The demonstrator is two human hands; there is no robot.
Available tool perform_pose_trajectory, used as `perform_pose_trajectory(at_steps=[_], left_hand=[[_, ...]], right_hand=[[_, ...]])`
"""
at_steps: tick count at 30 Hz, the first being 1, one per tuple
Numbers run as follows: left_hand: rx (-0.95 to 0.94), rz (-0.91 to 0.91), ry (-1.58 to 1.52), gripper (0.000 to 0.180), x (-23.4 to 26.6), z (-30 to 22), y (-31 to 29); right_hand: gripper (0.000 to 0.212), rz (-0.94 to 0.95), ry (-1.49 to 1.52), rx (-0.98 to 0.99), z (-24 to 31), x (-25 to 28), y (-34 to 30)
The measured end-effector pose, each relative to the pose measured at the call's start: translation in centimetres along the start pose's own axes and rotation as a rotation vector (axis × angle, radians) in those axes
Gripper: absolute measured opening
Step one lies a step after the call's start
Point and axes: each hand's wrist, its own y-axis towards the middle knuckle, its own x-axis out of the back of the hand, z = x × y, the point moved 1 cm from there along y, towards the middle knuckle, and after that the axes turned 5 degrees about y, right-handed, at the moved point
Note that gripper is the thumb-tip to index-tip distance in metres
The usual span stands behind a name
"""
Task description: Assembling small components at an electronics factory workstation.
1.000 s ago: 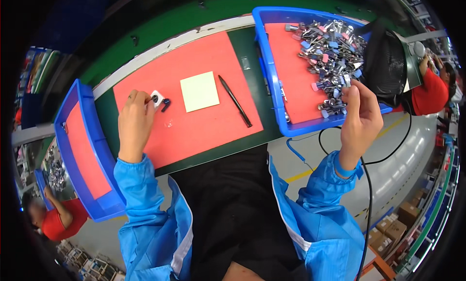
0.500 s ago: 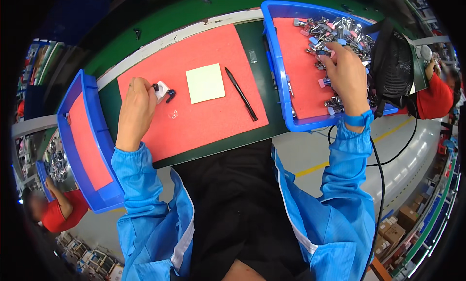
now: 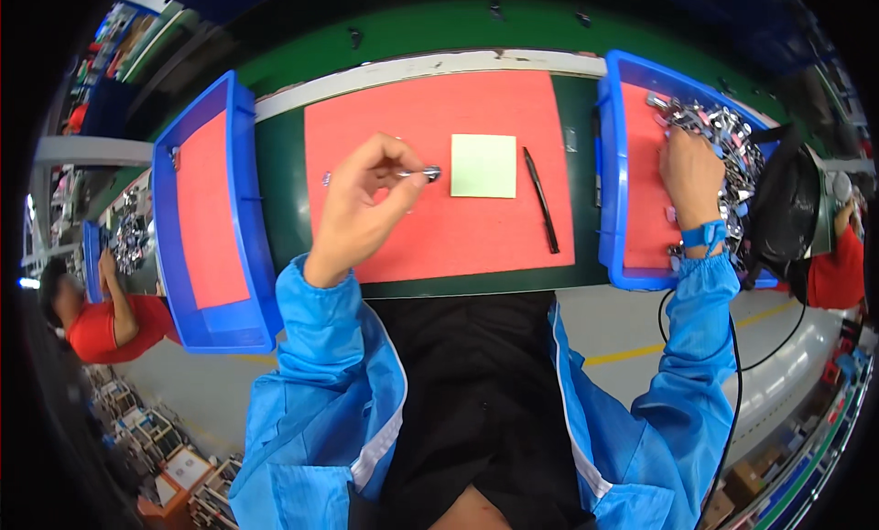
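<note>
My left hand (image 3: pixel 362 205) is above the pink mat (image 3: pixel 430 246), left of a pale green square note pad (image 3: pixel 483 167). Its thumb and fingers pinch a small silver-and-dark metal piece (image 3: pixel 432 173). Inside the right-hand blue bin (image 3: pixel 611 173), my right hand (image 3: pixel 693 168) reaches down at the left edge of a heap of small shiny metal parts (image 3: pixel 732 146), some with blue or pink ends. Its fingers are curled under and mostly hidden, so anything in them does not show. A blue band circles that wrist.
A black pen (image 3: pixel 541 200) lies right of the pad. Another blue bin (image 3: pixel 252 228), lined in pink, stands at the left. A black mesh bag (image 3: pixel 778 205) with dark cables sits against the right bin. People in red (image 3: pixel 119 324) work at both sides.
The view has swung, shifting the table rightward. My left hand has come nearer the pad; the white and dark pieces beside it no longer show. My right hand has turned knuckles-up, its fingertips now hidden.
</note>
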Motion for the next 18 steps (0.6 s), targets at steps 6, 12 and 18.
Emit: perform_pose_trajectory(at_steps=[6,12,18], left_hand=[[-0.041,-0.09,-0.444,0.016,-2.6,-0.5,-1.0],[-0.046,-0.217,-0.777,0.018,-6.3,-4.3,0.0],[0.168,0.087,-1.076,0.015,-5.8,-3.6,-0.1]], right_hand=[[0.022,-0.075,0.849,-0.254,1.9,5.2,-1.6],[0.02,0.277,2.341,-0.24,14.7,8.7,-9.3],[0.02,0.587,2.47,-0.349,18.1,7.9,-11.0]])
